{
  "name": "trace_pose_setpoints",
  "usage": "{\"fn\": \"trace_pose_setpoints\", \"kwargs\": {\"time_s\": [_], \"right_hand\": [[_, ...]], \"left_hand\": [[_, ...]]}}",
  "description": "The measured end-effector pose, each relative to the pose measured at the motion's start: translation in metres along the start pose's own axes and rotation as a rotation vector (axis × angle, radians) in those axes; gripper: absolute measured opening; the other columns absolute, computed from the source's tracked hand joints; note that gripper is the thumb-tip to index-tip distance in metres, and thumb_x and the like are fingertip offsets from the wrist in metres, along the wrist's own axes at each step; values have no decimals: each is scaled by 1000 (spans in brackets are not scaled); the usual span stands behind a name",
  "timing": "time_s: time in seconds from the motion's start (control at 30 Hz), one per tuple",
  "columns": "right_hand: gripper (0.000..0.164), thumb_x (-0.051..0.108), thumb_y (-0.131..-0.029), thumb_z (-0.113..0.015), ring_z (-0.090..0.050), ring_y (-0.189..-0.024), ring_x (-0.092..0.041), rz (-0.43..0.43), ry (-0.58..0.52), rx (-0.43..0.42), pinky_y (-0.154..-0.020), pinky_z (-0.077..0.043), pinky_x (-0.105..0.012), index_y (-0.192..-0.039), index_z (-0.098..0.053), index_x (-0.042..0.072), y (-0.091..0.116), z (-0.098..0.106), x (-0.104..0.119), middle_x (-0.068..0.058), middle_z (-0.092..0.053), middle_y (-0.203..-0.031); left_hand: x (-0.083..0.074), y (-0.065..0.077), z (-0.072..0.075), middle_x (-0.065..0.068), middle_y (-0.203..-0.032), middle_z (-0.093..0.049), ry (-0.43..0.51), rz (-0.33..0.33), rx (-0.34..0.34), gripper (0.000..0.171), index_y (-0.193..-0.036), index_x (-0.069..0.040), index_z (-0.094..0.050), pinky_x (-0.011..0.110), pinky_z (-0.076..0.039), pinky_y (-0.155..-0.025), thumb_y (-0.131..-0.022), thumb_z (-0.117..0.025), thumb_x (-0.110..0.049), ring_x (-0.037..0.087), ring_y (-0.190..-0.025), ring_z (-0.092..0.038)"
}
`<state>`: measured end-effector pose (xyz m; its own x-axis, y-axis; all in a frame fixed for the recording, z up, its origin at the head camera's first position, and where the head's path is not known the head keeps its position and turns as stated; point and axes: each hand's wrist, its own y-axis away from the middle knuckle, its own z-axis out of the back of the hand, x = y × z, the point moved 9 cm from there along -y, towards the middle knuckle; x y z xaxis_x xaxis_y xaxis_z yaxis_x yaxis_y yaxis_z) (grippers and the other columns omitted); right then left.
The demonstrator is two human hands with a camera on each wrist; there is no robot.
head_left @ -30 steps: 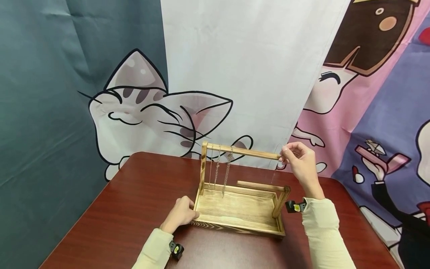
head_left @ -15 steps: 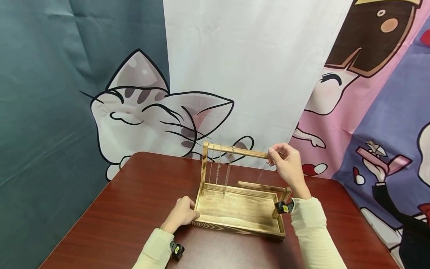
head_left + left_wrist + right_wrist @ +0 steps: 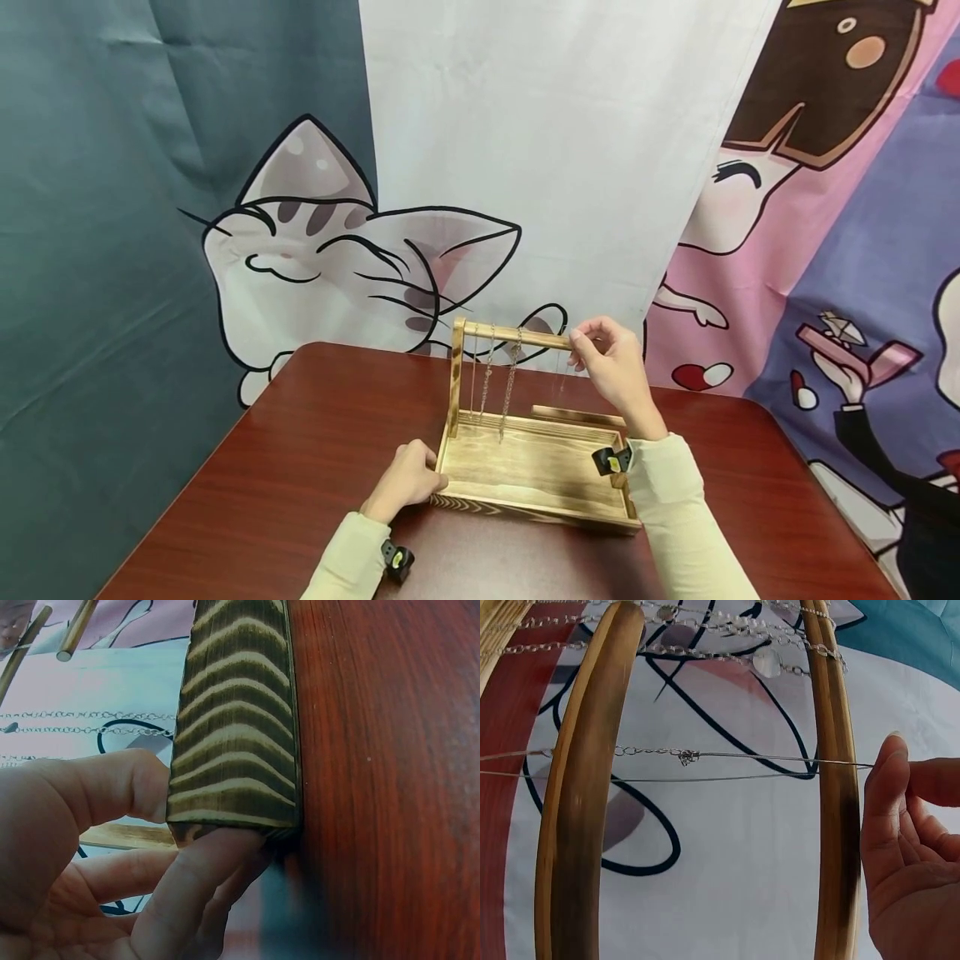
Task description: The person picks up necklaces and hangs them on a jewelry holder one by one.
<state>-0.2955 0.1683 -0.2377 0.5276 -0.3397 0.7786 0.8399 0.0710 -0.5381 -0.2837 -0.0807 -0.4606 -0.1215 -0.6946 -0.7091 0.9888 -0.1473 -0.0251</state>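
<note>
A wooden jewelry stand with a tray base [image 3: 540,471] sits on the table. My left hand [image 3: 405,483] grips its front left corner; in the left wrist view, thumb and fingers hold the tray's striped wood end [image 3: 234,742]. At the upper bar [image 3: 536,337], my right hand [image 3: 613,367] pinches a thin silver necklace [image 3: 689,757] between thumb and index finger. That necklace hangs in a long loop by the bar, as the right wrist view shows. Several chain necklaces [image 3: 508,387] hang from the bar's left part.
A shorter, lower bar [image 3: 577,415] runs behind the tray's right half, partly behind my right forearm. The reddish-brown table [image 3: 300,450] surrounds the stand. Cartoon-printed curtains [image 3: 555,167] hang directly behind the table.
My right hand has moved left along the upper bar with the thin necklace, from the bar's right end toward the hanging chains. The left hand stays on the tray corner.
</note>
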Motion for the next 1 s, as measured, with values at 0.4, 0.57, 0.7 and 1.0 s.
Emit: {"fn": "trace_pose_setpoints", "kwargs": {"time_s": [0.4, 0.57, 0.7, 1.0], "right_hand": [[10, 2, -87, -56, -58, -51, -11, -12, 5, 14, -50, -50, -29, -87, -56, -9, -3, -15, 3, -27, -60, -70], [11, 3, -88, -55, -58, -52, -11, -7, 9, 31, -50, -49, -26, -88, -56, -8, -1, -18, 5, -27, -60, -70], [11, 4, -88, -55, -60, -53, -19, 0, 39, 34, -50, -49, -28, -87, -56, -7, 0, -19, 8, -25, -60, -70], [13, 5, -88, -56, -61, -52, -16, -21, 62, 42, -50, -51, -30, -89, -58, -8, 10, -26, 1, -20, -60, -71]], "left_hand": [[0, 1, 1, 3, -69, -59, 12, -1, 2, 13, -75, -3, -68, 27, -43, -56, -66, -70, -12, 13, -58, -50], [1, 1, 0, 2, -67, -59, 11, 1, 2, 11, -72, -4, -67, 27, -43, -55, -65, -70, -12, 13, -57, -50], [0, 1, 0, 3, -67, -59, 9, -1, -3, 12, -73, -4, -67, 27, -43, -56, -65, -70, -12, 13, -58, -51], [0, -1, 1, 4, -70, -60, 11, -8, -10, 16, -76, -1, -67, 28, -44, -57, -65, -70, -12, 14, -60, -52]]}}
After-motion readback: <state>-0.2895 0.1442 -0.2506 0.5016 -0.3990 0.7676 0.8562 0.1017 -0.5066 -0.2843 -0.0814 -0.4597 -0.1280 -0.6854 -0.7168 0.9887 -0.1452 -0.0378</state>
